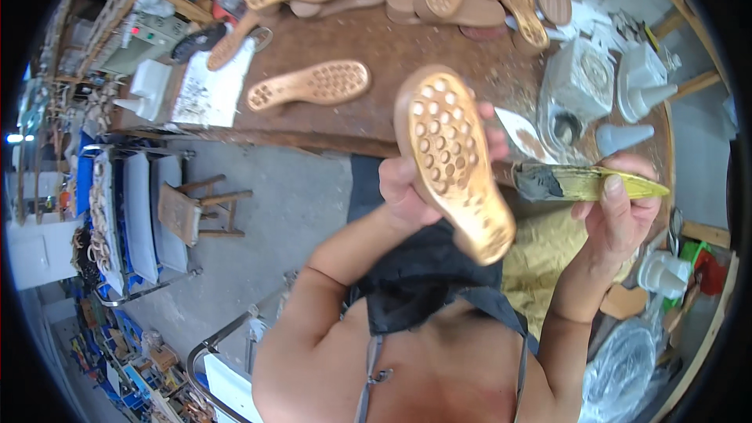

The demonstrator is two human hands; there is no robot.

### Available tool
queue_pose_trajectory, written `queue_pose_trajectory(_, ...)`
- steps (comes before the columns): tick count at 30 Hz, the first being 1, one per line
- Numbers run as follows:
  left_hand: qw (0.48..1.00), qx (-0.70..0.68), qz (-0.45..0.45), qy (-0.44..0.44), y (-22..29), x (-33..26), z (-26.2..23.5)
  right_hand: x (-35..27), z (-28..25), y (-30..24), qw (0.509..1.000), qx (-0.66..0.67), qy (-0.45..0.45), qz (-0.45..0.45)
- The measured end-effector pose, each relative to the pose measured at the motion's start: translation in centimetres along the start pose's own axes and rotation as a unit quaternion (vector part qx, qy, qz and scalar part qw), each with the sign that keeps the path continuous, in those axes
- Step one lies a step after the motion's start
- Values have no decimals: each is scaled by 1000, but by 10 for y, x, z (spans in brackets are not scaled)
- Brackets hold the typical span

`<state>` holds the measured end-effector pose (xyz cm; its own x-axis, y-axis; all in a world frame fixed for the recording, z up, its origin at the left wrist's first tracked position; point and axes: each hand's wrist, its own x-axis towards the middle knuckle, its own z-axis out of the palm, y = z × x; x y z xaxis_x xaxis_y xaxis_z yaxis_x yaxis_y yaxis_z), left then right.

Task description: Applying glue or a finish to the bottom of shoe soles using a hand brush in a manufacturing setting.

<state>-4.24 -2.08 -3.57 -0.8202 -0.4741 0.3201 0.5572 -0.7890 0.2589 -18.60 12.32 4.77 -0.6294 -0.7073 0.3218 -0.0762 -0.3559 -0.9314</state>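
- The shoe sole (450, 137) is sitting above the bench's near edge, in front of the person's body, its pitted face showing and its length tilting.
- The left hand (407, 188) is grasping it from both sides, thumb on one edge, fingers on the other; since nothing else appears to be supporting it, a loosening grip could let it twist or drop.
- The right hand (624, 207) is gripping the brush (583, 182) by its yellow handle, thumb on top.
- The dark bristles (539, 182) are pointing toward the sole, near but apart; a careless swing could smear its rim or the left fingertips, if they are wet, which I cannot tell.
- The pale blue cone (624, 139) is lying just beyond the right hand, so a wide elbow or wrist sweep could be knocking it away.
- Crumbs are littering the workbench (368, 113); setting a sticky sole down there could pick up grit, and the loose sole (309, 84) could be getting dirty likewise.
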Motion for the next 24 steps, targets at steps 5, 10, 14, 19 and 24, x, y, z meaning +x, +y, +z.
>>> queue_pose_trajectory(5,995,12,18,97,-7,-15,18,-3,38,13,999,-32,-16,-36)
queue_pose_trajectory(10,989,-121,78,23,-16,-21,28,6,59,18,993,-39,-66,-93)
queue_pose_trajectory(14,981,-165,98,-13,-19,-20,29,8,64,14,987,-92,-86,-104)
queue_pose_trajectory(19,1000,-14,-9,-9,-1,-20,31,0,64,3,960,-180,-171,-130)
queue_pose_trajectory(24,997,-25,-19,74,-6,-19,36,-11,56,7,958,-164,-192,-136)
